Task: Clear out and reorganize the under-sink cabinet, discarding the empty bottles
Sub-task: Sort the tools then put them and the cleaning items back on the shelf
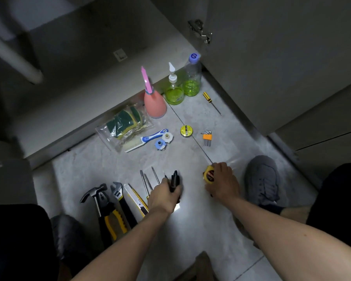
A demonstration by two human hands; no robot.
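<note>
The left hand (pixel 164 192) is closed round a bundle of dark, slim tools (pixel 174 179); the right hand (pixel 221 182) is wrapped over a yellow tape measure (pixel 209 174) on the floor (pixel 89 169). Sorting looks well on — metal tools lie in a row, and the bottles (pixel 182 86), clear plastic holding green liquid, stand by the cabinet (pixel 89 78) edge — none discarded yet.
</note>
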